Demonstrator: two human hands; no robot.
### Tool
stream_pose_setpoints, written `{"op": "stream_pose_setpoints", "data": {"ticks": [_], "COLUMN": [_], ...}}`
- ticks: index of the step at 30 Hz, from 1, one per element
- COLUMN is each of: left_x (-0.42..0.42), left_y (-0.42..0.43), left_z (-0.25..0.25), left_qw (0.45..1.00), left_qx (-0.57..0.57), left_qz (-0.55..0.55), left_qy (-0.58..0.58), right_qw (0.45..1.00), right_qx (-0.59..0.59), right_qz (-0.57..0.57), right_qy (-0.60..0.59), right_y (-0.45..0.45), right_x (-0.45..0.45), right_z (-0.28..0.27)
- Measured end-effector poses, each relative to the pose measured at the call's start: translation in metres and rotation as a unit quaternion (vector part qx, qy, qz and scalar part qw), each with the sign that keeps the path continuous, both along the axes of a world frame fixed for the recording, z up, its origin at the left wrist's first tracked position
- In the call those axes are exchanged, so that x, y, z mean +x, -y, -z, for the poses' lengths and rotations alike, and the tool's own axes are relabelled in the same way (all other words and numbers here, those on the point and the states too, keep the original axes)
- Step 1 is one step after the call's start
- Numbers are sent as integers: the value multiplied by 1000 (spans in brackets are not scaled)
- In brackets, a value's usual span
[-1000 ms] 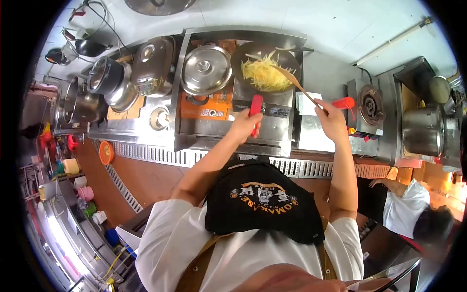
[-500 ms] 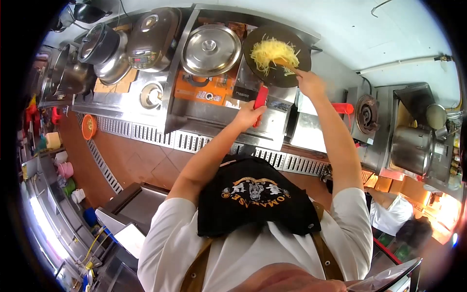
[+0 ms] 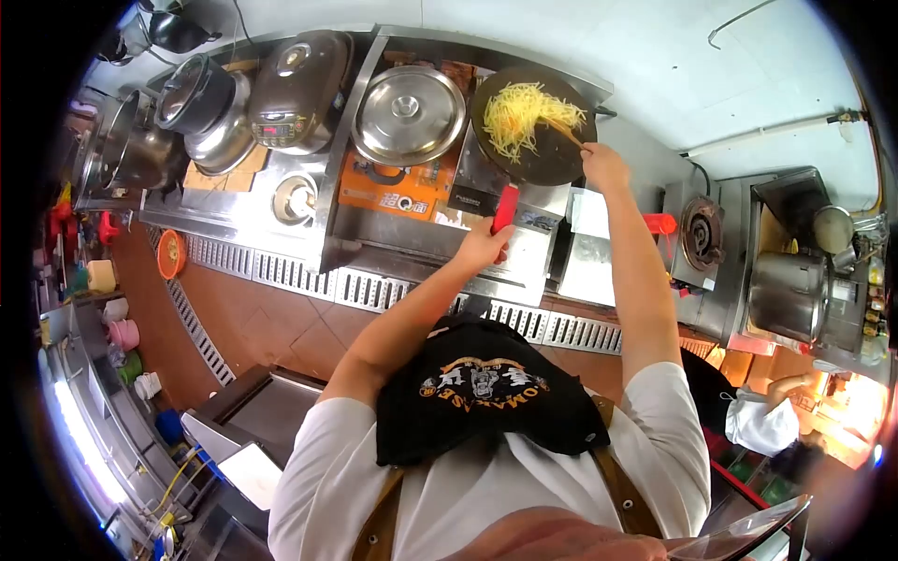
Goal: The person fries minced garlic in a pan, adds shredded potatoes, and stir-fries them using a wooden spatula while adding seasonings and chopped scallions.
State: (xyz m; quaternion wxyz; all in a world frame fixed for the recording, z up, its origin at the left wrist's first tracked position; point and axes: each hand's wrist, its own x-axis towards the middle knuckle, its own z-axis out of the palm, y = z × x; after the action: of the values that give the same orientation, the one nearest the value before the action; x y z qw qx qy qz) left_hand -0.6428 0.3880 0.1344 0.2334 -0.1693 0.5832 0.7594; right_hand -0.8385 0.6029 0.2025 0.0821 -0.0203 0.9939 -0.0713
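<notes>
Thin yellow shreds point(image 3: 514, 117) with some orange bits lie in a dark frying pan point(image 3: 547, 168) on the stove. My left hand point(image 3: 484, 245) is wrapped round the pan's red handle point(image 3: 505, 207), which points towards me. At the pan's right edge, my right hand point(image 3: 606, 166) grips a wooden spatula point(image 3: 567, 133); its far end is among the shreds. A pot with a steel lid point(image 3: 408, 98) stands left of the pan, above an orange box point(image 3: 383, 192).
A rice cooker point(image 3: 299, 89) and stacked pots point(image 3: 198, 98) stand on the left counter. At the right are a gas burner point(image 3: 702, 234) and a large steel pot point(image 3: 788, 294). Another person in a white top point(image 3: 760, 421) is at the lower right.
The view has shifted. My right hand and the spatula moved in towards the pan, then slightly back. The shreds have been pushed about in the pan. My left hand stays on the red handle.
</notes>
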Motion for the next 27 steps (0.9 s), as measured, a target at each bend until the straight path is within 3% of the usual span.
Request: {"op": "stream_pose_setpoints", "data": {"ticks": [2, 4, 6, 8, 10, 13, 19, 22, 25, 27], "left_x": [0, -1, -3, -3, -3, -5, -8, -8, -5, -11], "left_y": [1, 1, 2, 2, 3, 3, 3, 4, 5, 4], "left_z": [-3, -10, -16, -19, -15, -7, -4, 0, 8, 8], "left_qw": [1000, 999, 998, 999, 999, 1000, 999, 999, 1000, 1000], "left_qx": [-20, -34, -50, -44, -37, -25, -35, -27, -4, 9], "left_qz": [18, 23, 34, 26, 26, 13, 13, 19, 0, -19], "left_qy": [-11, -9, -7, 11, 5, 4, 31, 33, 27, 13], "right_qw": [999, 978, 991, 995, 989, 979, 998, 992, 986, 983], "right_qx": [-44, -205, -131, -98, 32, 138, -42, -48, -97, -96], "right_qz": [5, 35, -1, -9, -123, -68, -38, -76, -110, -130], "right_qy": [-16, 23, 6, 18, 72, 131, 21, 93, 82, 86], "right_y": [5, 32, 52, 53, 39, 13, 21, 36, 5, -6], "right_x": [-4, -1, 21, 57, 77, 58, -3, 42, 68, 63], "right_z": [17, 42, 49, 5, -32, -50, 38, -6, -46, -28]}}
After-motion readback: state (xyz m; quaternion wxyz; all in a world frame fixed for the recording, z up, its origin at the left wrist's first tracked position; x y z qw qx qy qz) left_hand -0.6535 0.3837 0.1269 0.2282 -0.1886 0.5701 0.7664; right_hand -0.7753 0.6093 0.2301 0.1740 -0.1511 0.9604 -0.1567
